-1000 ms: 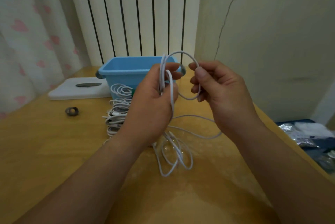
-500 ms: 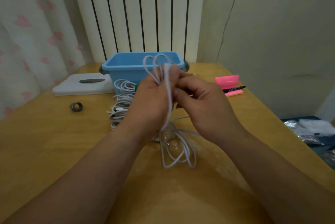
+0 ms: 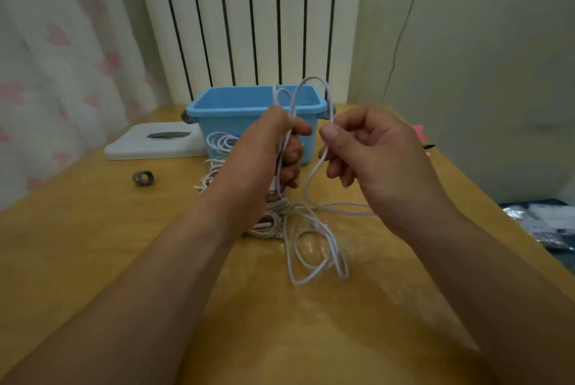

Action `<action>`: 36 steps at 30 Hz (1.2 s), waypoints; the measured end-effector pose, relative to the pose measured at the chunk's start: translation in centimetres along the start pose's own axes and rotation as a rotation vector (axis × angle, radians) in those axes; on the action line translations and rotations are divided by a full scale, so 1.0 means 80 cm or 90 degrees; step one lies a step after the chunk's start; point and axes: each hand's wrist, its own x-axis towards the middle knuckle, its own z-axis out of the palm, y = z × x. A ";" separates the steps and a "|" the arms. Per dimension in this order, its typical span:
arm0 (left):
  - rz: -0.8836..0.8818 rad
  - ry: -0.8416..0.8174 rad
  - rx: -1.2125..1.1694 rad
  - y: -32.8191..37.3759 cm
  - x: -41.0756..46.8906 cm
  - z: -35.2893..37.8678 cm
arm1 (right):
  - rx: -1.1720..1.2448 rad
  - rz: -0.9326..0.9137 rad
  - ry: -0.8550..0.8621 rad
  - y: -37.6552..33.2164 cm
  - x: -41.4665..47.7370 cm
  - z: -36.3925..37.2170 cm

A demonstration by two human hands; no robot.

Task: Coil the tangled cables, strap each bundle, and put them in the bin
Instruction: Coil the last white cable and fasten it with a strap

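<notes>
Coiling in progress. My left hand (image 3: 264, 151) clamps gathered loops of the white cable (image 3: 306, 185) above mid-desk (image 3: 93, 244); right hand (image 3: 373, 151) pinches the next loop. Tail loose, no strap yet. Other cables (image 3: 217, 143) wait before the bin (image 3: 236, 104).

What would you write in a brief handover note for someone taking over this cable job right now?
Left hand grips the gathered loops of one white cable. Right hand pinches its next length; the rest trails on the table.
More white cables lie heaped before the blue bin.
Done: a few loops. Left: finish coiling, strap, bin, then the heap.
</notes>
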 end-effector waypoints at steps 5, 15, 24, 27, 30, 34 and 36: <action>0.056 -0.048 0.070 -0.008 -0.010 0.026 | -0.084 -0.041 -0.041 0.001 -0.013 0.019; 0.055 0.191 -0.284 0.015 0.009 -0.020 | -0.411 -0.005 -0.244 0.020 -0.015 0.016; 0.035 0.059 0.364 0.009 -0.004 -0.013 | -0.035 0.040 0.048 0.016 0.024 -0.044; 0.077 -0.013 0.410 0.004 -0.010 0.004 | 0.098 0.054 0.034 0.016 0.024 -0.042; 0.080 -0.093 0.428 -0.002 -0.011 0.011 | 0.115 0.056 0.011 0.014 0.021 -0.036; 0.083 -0.117 0.444 -0.007 -0.011 0.012 | 0.137 0.062 -0.009 0.014 0.019 -0.031; 0.099 -0.114 0.427 -0.009 -0.010 0.011 | 0.145 0.066 -0.012 0.015 0.019 -0.031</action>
